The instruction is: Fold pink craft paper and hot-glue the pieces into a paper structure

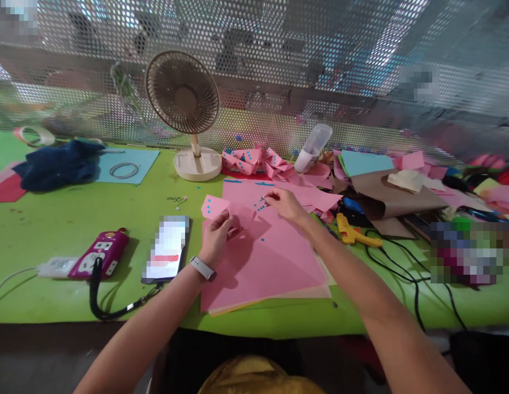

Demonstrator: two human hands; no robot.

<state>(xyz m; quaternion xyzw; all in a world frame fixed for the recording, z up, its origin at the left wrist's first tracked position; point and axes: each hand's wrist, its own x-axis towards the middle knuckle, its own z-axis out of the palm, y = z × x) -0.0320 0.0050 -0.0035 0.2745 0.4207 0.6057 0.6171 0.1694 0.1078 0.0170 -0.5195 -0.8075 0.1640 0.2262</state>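
Observation:
My left hand (217, 236) holds a small folded pink paper piece (214, 207) dotted with blue spots, lifted just above a stack of large pink sheets (271, 257). A watch sits on that wrist. My right hand (283, 202) reaches to the far part of the pink sheet, its fingertips pinched at a scatter of tiny blue dots (260, 207). Whether a dot is between the fingers is too small to see.
On the green table (74, 219): a phone (167, 247), a magenta device with a black lanyard (102, 253), a desk fan (184, 104), finished pink dotted pieces (250, 160), a yellow glue gun (353, 232) with black cables, paper scraps at right, and a perforated metal screen behind.

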